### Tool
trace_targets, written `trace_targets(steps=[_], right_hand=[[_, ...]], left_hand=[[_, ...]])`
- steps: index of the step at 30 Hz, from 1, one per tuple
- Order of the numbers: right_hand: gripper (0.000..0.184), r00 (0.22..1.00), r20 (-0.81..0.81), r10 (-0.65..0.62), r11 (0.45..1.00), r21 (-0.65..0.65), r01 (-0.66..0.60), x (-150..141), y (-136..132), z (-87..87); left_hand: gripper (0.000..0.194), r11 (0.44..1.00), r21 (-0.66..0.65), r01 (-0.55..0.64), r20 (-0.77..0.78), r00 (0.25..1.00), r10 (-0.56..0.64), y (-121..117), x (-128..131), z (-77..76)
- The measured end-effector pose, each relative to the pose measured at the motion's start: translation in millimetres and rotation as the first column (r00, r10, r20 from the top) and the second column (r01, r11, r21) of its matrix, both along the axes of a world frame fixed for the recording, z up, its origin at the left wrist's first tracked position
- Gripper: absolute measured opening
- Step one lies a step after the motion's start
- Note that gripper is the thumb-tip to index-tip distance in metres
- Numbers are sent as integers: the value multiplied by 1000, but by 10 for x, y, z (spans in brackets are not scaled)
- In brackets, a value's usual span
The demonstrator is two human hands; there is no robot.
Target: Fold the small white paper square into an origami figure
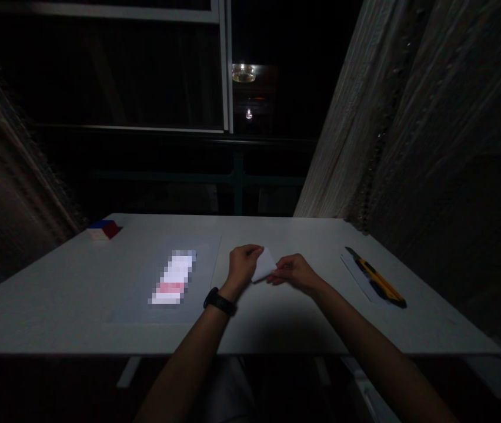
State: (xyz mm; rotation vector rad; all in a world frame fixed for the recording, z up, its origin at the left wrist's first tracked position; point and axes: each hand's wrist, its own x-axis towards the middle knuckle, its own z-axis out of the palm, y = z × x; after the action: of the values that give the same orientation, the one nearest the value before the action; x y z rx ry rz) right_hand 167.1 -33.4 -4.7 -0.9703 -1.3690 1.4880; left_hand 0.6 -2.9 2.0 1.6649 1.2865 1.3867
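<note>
Between my two hands is a small piece of folded white paper (264,265), raised at a tilt over the middle of the white table. My left hand (244,263), with a black band on its wrist, pinches the paper's upper left edge between thumb and fingers. The fingers of my right hand (293,272) close on its right corner. How many layers the paper has is too dim to tell. Left of my hands, a lit phone (173,279) with a blurred-out screen rests on a pale sheet (209,252).
A yellow and black utility knife (378,279) lies on the right of the table (69,294), beside a narrow white strip (358,279). A puzzle cube (104,230) sits at the far left. Curtains (338,111) hang on both sides of a dark window.
</note>
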Motion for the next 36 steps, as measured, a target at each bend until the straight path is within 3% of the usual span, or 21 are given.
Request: trace_targets(steps=[3, 8, 12, 14, 17, 20, 25, 29, 36], right_hand=[[32, 997, -14, -77, 997, 2, 77, -16, 1, 22], [37, 940, -75, -333, 941, 35, 336, -101, 34, -1], [35, 891, -113, -439, 889, 90, 450, -132, 58, -17], [34, 878, -115, -465, 871, 116, 477, -120, 60, 1], [34, 883, -92, -461, 874, 127, 469, -75, 57, 54], [34, 888, -81, -453, 879, 128, 460, -21, 53, 101], [37, 915, -45, -400, 912, 78, 403, 21, 40, 114], [39, 947, -30, -320, 947, 22, 321, 49, 36, 108], [40, 950, 2, -313, 947, 73, 312, 100, 60, 129]], left_hand=[[23, 1000, 8, 17, 28, 999, -17, -20, 14, 7], [26, 999, 25, 42, 91, 995, -44, -37, 33, 17], [27, 999, 3, 46, 133, 990, -46, -17, 46, 4], [36, 994, -29, 101, 177, 980, -95, -10, 45, 3], [47, 966, -66, 250, 241, 944, -227, -20, 39, 17], [40, 940, -91, 328, 289, 912, -290, -44, 44, 37], [26, 947, -125, 296, 343, 908, -238, -62, 74, 51], [28, 944, -135, 300, 336, 911, -241, -84, 80, 86], [24, 940, -162, 301, 307, 921, -242, -143, 73, 169]])
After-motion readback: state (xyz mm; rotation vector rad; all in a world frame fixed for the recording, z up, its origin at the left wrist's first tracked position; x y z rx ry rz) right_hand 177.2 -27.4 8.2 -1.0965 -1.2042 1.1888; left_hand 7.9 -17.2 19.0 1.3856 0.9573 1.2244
